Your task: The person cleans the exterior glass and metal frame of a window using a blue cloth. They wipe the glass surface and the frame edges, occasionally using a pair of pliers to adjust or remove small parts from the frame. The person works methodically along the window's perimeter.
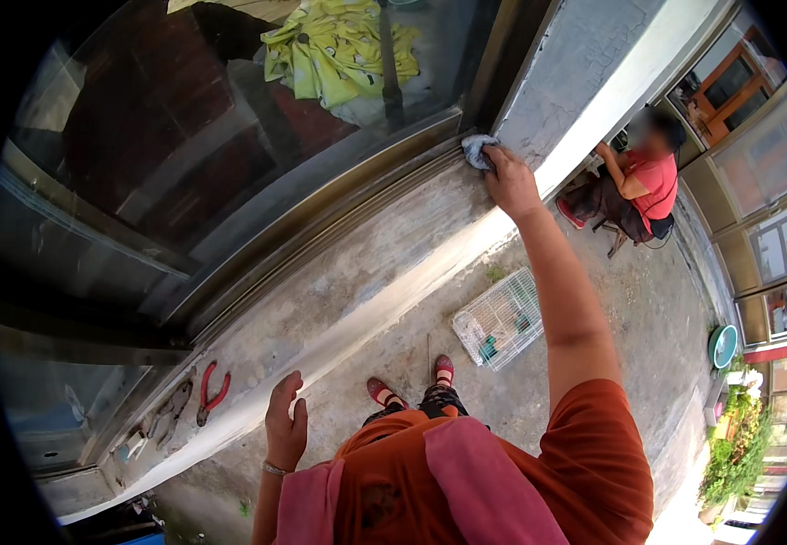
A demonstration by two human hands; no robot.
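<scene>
My right hand point(513, 180) is stretched out to the far corner of the window sill, its fingers pressing a crumpled grey-blue cloth point(480, 151) against the end of the metal window track point(393, 184). Nothing is in my left hand point(286, 422), which is raised beside the near edge of the concrete sill point(339, 272) with the fingers apart. On the sill's left part lie red-handled pliers point(212, 395), and next to them a second, dull metal hand tool point(177, 409). Behind the glass is a heap of yellow patterned fabric point(332, 51).
A white wire cage point(499, 320) stands on the concrete ground below the sill, right of my feet. Farther right, a person in a red top point(652, 180) sits on a low stool by the wall. A teal basin point(723, 346) and plants point(734, 449) are at the right.
</scene>
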